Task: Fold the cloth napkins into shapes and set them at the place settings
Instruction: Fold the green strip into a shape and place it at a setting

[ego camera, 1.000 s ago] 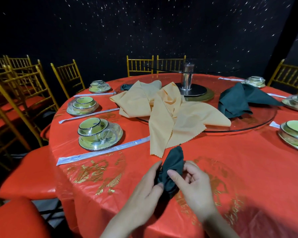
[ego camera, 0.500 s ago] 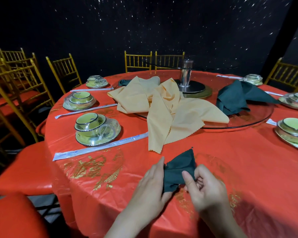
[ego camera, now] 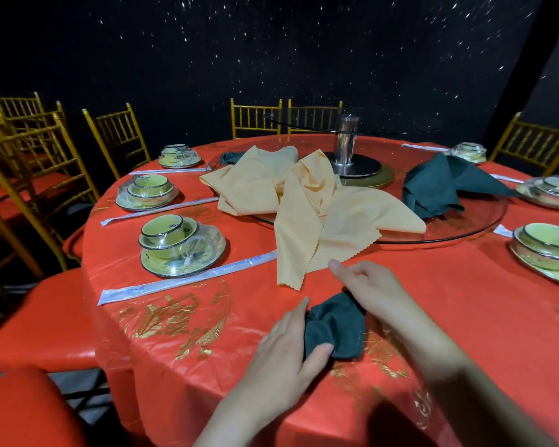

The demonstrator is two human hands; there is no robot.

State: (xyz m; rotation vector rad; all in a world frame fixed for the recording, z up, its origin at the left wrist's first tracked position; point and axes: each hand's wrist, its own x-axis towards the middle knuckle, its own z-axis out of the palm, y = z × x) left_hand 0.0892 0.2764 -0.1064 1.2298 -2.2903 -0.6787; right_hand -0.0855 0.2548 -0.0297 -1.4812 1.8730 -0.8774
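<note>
**Desk:** Where is the cloth in this one?

**Photographer:** A part-folded dark green napkin (ego camera: pixel 336 327) lies bunched on the red-covered worktop (ego camera: pixel 449 317), close to the near edge. It is well apart from the nearest place setting (ego camera: pixel 178 250) at left.

**Desk:** And the hands?

**Photographer:** The left hand (ego camera: pixel 284 356) lies flat, fingers straight along the napkin's left side, thumb resting on its near corner. The right hand (ego camera: pixel 373 290) hangs over the far right corner, fingers loose. Its forefinger stretches toward the yellow napkins (ego camera: pixel 320 221) heaped on the glass turntable (ego camera: pixel 465 230). Nothing shows pinched, though the underside of that hand is hidden.

**Desk:** How will it handle?

**Photographer:** Light, soft and limp, judging by the wrinkles. It will likely keep a crease only while pressed, and may slide on the glossy cover. It is best taken by a corner or a folded edge, between thumb and forefinger, with the other palm pinning the body flat. The cloth itself cannot break, and the place setting sits clear of the work.
</note>
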